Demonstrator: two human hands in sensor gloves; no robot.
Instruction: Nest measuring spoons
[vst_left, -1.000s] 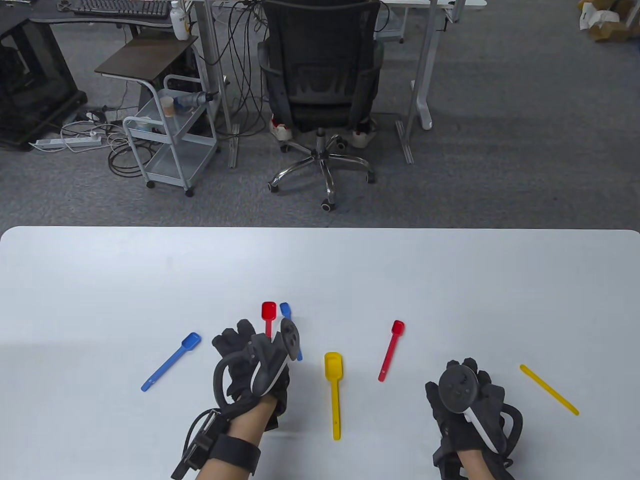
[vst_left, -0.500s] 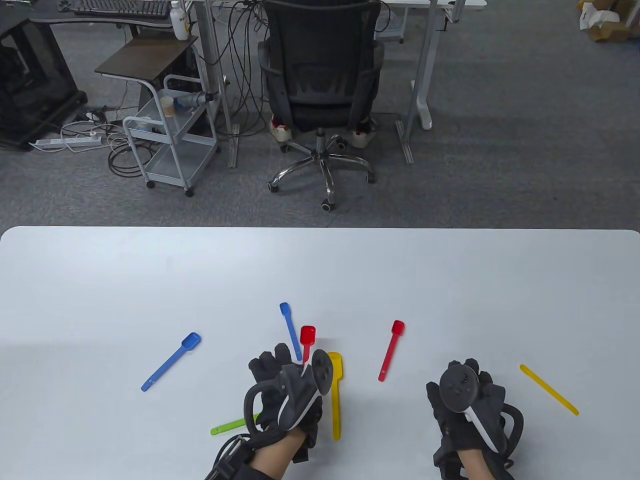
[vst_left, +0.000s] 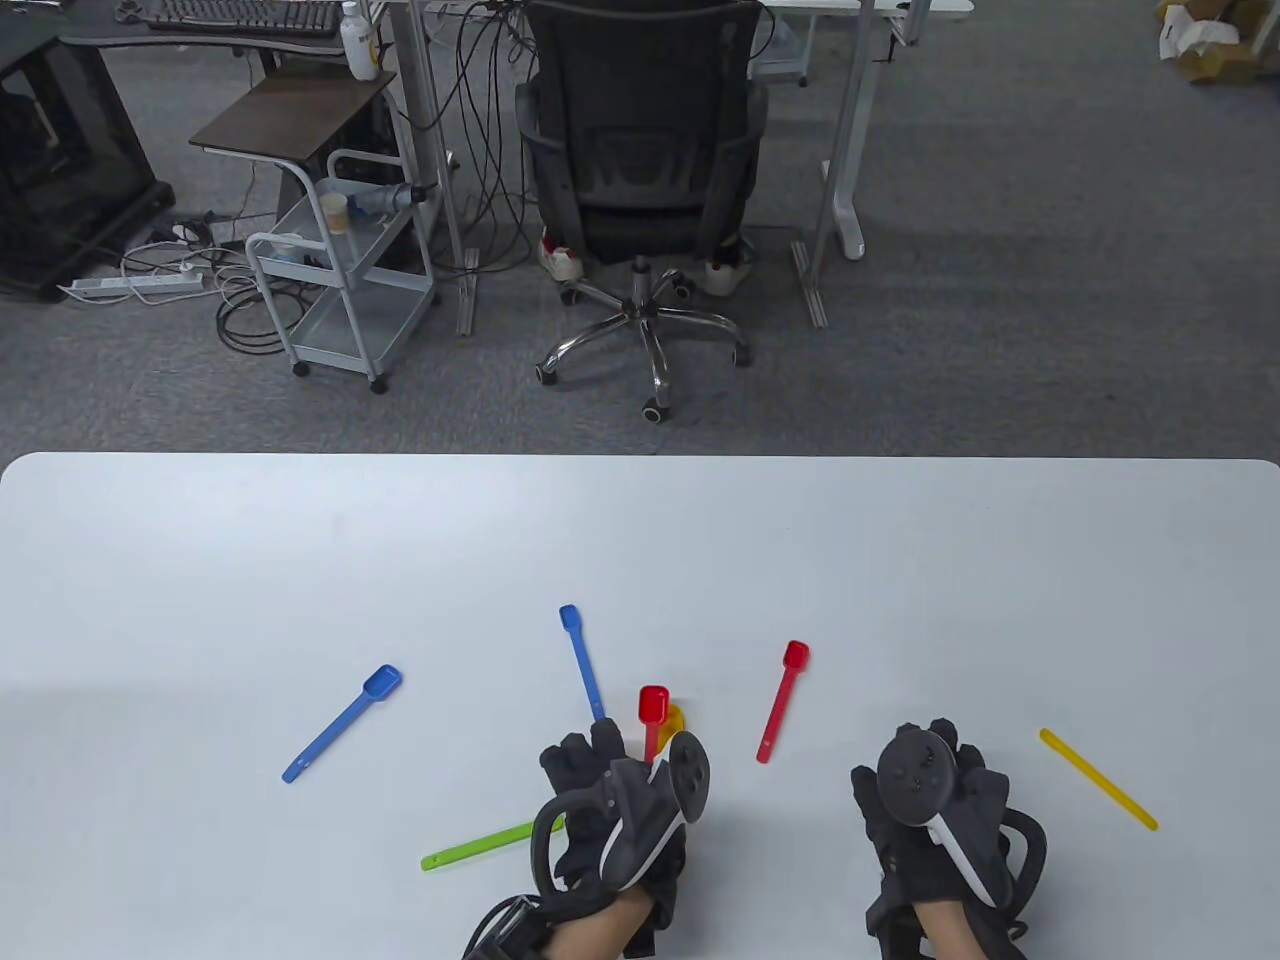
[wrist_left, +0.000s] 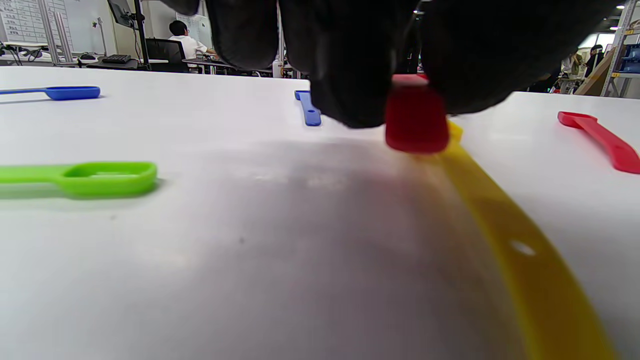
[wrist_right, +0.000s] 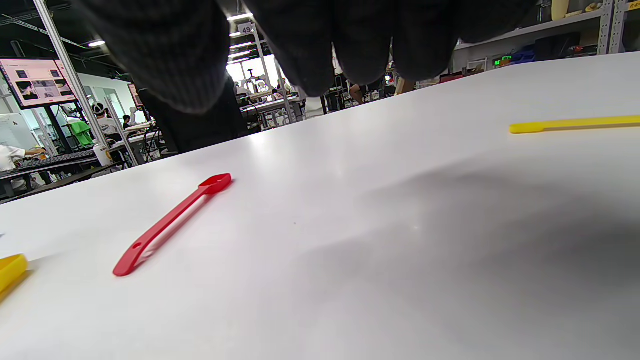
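Observation:
My left hand (vst_left: 612, 790) pinches the handle of a red measuring spoon (vst_left: 653, 704) and holds its bowl over the bowl of the large yellow spoon (vst_left: 676, 719), most of which is hidden under the hand. In the left wrist view the red handle (wrist_left: 416, 120) sits between my fingertips, just above the yellow handle (wrist_left: 525, 260). My right hand (vst_left: 935, 785) rests on the table, holding nothing. Loose on the table are a small blue spoon (vst_left: 581, 660), a larger blue spoon (vst_left: 342, 722), a second red spoon (vst_left: 782, 700), a thin yellow spoon (vst_left: 1097, 779) and a green spoon (vst_left: 478, 846).
The white table (vst_left: 200, 560) has its far edge towards an office chair (vst_left: 640, 180) on the carpet. The second red spoon (wrist_right: 170, 222) and the thin yellow spoon (wrist_right: 575, 123) lie ahead of my right hand in the right wrist view.
My left hand has carried the red spoon right and nearer, from beside the small blue spoon to over the large yellow spoon. The green spoon came into view. The right hand stayed still.

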